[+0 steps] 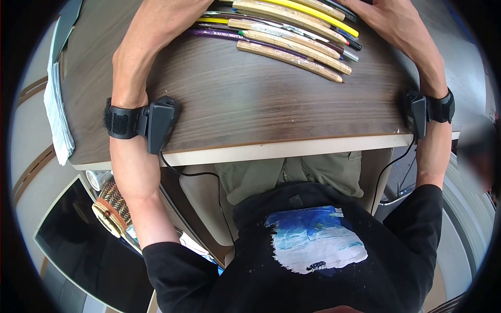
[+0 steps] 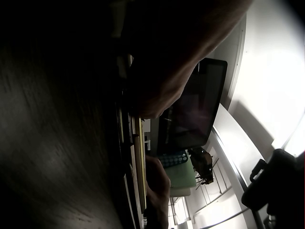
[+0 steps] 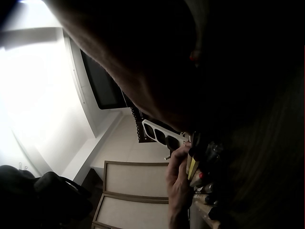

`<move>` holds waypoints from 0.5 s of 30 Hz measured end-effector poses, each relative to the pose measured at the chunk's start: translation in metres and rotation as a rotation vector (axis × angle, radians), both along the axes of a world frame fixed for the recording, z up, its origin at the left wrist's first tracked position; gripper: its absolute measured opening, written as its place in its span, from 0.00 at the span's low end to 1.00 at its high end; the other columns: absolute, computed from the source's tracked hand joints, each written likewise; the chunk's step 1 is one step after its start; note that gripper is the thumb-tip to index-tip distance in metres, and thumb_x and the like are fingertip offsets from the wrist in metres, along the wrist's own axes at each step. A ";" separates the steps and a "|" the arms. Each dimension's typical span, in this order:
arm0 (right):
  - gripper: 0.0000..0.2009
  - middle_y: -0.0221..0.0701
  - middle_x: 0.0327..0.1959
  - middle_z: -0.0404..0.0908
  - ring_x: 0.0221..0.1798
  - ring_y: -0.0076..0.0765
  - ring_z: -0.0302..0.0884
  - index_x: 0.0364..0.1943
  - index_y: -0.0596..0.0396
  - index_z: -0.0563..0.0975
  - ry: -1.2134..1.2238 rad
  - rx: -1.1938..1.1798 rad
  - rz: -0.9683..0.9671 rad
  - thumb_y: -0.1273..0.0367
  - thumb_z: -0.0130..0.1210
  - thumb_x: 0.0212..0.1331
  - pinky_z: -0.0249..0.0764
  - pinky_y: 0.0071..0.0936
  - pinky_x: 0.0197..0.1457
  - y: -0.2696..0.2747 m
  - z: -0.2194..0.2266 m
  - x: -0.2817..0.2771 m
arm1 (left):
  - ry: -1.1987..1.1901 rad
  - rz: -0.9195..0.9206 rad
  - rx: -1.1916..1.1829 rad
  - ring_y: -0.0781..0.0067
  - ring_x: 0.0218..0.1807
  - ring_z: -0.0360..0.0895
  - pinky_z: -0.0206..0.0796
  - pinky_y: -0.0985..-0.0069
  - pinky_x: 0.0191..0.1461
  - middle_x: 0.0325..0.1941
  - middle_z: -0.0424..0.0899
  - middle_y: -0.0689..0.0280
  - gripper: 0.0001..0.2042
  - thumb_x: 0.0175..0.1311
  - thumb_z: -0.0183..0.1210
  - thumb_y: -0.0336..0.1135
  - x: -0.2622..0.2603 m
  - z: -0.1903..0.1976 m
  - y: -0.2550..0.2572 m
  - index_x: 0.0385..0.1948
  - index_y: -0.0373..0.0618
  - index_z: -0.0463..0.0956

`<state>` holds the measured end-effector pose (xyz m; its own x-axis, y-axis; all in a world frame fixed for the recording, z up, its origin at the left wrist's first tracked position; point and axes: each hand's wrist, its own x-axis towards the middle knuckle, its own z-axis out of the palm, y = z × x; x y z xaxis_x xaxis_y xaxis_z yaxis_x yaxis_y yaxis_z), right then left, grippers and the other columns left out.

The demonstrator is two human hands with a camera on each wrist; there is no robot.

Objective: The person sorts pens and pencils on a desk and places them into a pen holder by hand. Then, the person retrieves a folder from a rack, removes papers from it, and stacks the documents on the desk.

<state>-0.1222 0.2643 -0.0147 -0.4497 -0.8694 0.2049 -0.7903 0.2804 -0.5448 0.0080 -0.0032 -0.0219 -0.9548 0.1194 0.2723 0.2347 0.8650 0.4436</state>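
Observation:
Several colored pencils lie side by side on the dark wood-grain desk, at the top of the head view. Among them are a yellow pencil, a purple pencil and a bare-wood pencil nearest the person. My left hand is at their left ends, its fingers cut off by the frame edge; the right wrist view shows this left hand bent close against the pencils. By the right ends, near some dark tips, is my right hand. Its fingers are hidden, so I cannot tell what it holds.
White papers hang at the desk's left edge. A dark screen and a green object stand beyond the hands. Below the desk at left is a woven item. Cables run down from both wrist cameras.

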 end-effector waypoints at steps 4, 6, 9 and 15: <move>0.08 0.25 0.24 0.67 0.28 0.26 0.65 0.47 0.58 0.83 0.062 -0.059 0.047 0.69 0.68 0.72 0.65 0.30 0.32 0.003 -0.010 -0.003 | -0.009 -0.006 0.028 0.60 0.55 0.80 0.72 0.66 0.63 0.49 0.83 0.59 0.09 0.78 0.50 0.26 -0.002 -0.001 0.000 0.48 0.39 0.81; 0.08 0.24 0.24 0.66 0.28 0.25 0.63 0.47 0.58 0.83 0.135 -0.056 0.058 0.68 0.66 0.74 0.64 0.30 0.32 0.006 -0.015 -0.004 | 0.064 0.013 0.031 0.65 0.52 0.81 0.73 0.69 0.59 0.49 0.83 0.60 0.10 0.80 0.49 0.26 -0.005 -0.018 -0.002 0.49 0.37 0.80; 0.09 0.23 0.24 0.65 0.28 0.24 0.62 0.49 0.59 0.83 0.121 -0.014 0.015 0.67 0.65 0.75 0.63 0.29 0.32 0.008 -0.016 -0.001 | 0.001 0.008 0.056 0.70 0.51 0.80 0.73 0.72 0.58 0.49 0.83 0.63 0.10 0.81 0.48 0.26 0.003 -0.004 0.015 0.50 0.37 0.79; 0.09 0.22 0.24 0.64 0.28 0.23 0.60 0.49 0.58 0.83 0.133 0.005 -0.005 0.67 0.65 0.76 0.61 0.28 0.32 0.008 -0.019 0.000 | 0.045 0.004 0.068 0.70 0.51 0.80 0.73 0.72 0.58 0.49 0.82 0.63 0.10 0.81 0.48 0.27 -0.005 -0.022 0.000 0.50 0.37 0.79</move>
<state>-0.1223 0.2719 -0.0336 -0.4232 -0.8683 0.2588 -0.8539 0.2868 -0.4343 0.0026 -0.0028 -0.0438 -0.9419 0.0959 0.3219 0.2525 0.8342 0.4903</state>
